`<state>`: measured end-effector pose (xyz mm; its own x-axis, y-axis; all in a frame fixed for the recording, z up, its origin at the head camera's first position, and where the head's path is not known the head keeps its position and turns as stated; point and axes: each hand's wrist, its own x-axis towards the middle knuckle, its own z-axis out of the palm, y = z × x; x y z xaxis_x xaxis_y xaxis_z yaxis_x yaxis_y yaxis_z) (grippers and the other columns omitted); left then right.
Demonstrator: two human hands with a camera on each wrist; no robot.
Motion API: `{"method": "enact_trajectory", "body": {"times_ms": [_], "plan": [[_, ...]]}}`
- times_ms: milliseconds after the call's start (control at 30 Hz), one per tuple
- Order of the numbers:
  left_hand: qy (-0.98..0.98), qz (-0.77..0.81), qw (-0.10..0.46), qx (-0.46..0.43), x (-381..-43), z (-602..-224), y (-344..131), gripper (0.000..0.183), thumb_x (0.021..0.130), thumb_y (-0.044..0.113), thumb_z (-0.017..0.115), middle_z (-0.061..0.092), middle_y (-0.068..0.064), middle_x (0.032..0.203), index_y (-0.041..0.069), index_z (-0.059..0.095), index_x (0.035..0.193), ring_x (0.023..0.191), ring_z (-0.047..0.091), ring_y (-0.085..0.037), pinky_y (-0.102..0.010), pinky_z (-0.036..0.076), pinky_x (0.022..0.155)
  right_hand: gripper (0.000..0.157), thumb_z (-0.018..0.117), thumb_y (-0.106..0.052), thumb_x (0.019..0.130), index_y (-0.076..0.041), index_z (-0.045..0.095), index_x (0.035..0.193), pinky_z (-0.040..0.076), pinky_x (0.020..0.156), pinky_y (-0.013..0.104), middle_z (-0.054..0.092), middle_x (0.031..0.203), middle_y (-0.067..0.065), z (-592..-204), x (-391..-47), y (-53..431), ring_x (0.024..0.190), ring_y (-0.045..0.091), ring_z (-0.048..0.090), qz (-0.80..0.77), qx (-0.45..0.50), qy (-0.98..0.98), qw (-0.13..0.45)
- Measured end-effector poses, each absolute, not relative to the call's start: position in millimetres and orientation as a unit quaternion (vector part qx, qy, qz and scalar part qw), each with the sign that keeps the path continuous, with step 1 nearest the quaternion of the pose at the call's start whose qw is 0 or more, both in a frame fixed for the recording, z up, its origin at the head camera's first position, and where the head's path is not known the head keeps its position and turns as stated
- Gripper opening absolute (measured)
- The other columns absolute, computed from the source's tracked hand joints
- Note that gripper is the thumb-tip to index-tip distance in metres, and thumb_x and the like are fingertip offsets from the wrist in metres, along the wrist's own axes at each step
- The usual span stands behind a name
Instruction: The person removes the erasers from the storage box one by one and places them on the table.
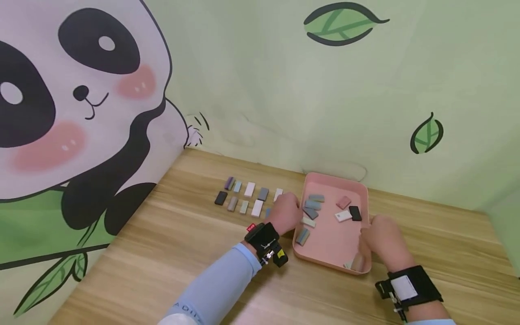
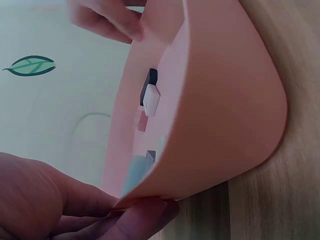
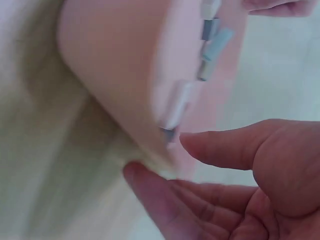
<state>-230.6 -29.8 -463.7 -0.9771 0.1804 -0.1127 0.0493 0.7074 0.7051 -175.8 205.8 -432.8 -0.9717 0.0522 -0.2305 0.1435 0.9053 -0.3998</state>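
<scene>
A pink tray (image 1: 325,253) with rounded corners stands on the wooden table. My left hand (image 1: 286,211) pinches its left rim, thumb on one side of the wall and fingers on the other, as the left wrist view shows. At the right rim is my right hand (image 1: 386,239); in the right wrist view its thumb and fingers stand apart around the wall. Small rectangular blocks lie in the tray: blue-grey ones (image 1: 313,205) along the left, and a pink one (image 1: 343,202), a white one (image 1: 343,216) and a black one (image 1: 355,213) toward the right.
Left of the tray, several more small blocks lie in two rows on the table (image 1: 195,253), among them a black block (image 1: 221,198) and a white block (image 1: 257,208). Behind rises a pale green wall (image 1: 252,81) with painted leaves; a painted panda covers the left wall.
</scene>
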Motion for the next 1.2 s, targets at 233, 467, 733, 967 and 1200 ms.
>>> {"method": "enact_trajectory", "body": {"times_ms": [233,467,733,967,1200], "plan": [[0.926,0.364,0.073,0.063,-237.1,-458.3,-29.0,0.041,0.087,0.007,0.054,0.035,0.005,0.044,0.014,0.04,0.049,0.037,0.041,-0.01,-0.022,0.03,0.035,0.026,0.063,-0.019,0.083,-0.001,0.057,0.065,0.034,0.042,0.027,0.049,0.057,0.005,-408.3,-160.1,176.5,0.047,0.018,0.049,-0.141,-0.004,0.989,0.053],[0.924,0.369,0.071,0.068,-239.3,-452.5,-28.5,0.04,0.086,0.005,0.053,0.034,0.005,0.045,0.014,0.039,0.049,0.039,0.04,-0.011,-0.023,0.029,0.037,0.016,0.064,-0.008,0.073,-0.002,0.054,0.062,0.035,0.042,0.028,0.052,0.058,0.007,-416.2,-153.4,161.5,0.049,0.02,0.05,-0.118,-0.014,0.991,0.069],[0.918,0.383,0.082,0.067,-233.9,-454.0,-26.4,0.041,0.085,0.004,0.052,0.033,0.005,0.043,0.015,0.037,0.049,0.037,0.039,-0.01,-0.023,0.028,0.035,0.012,0.066,-0.006,0.07,-0.001,0.057,0.065,0.038,0.044,0.032,0.053,0.06,0.006,-424.3,-143.5,161.5,0.053,0.022,0.05,-0.082,-0.022,0.995,0.044],[0.918,0.384,0.089,0.056,-230.1,-457.1,-26.5,0.041,0.088,0.005,0.052,0.034,0.005,0.044,0.014,0.039,0.049,0.037,0.039,-0.01,-0.023,0.028,0.036,0.009,0.065,-0.004,0.072,0.001,0.057,0.071,0.039,0.046,0.033,0.053,0.063,0.007,-436.1,-142.9,160.8,0.055,0.023,0.05,-0.071,-0.021,0.997,0.036],[0.917,0.387,0.075,0.061,-227.6,-464.2,-28.1,0.041,0.086,0.005,0.052,0.031,0.006,0.043,0.015,0.036,0.049,0.036,0.037,-0.01,-0.023,0.026,0.034,0.011,0.064,-0.002,0.074,0.004,0.056,0.078,0.039,0.049,0.032,0.053,0.067,0.009,-442.2,-139.8,157.2,0.056,0.022,0.049,-0.083,-0.02,0.994,0.073]]}}
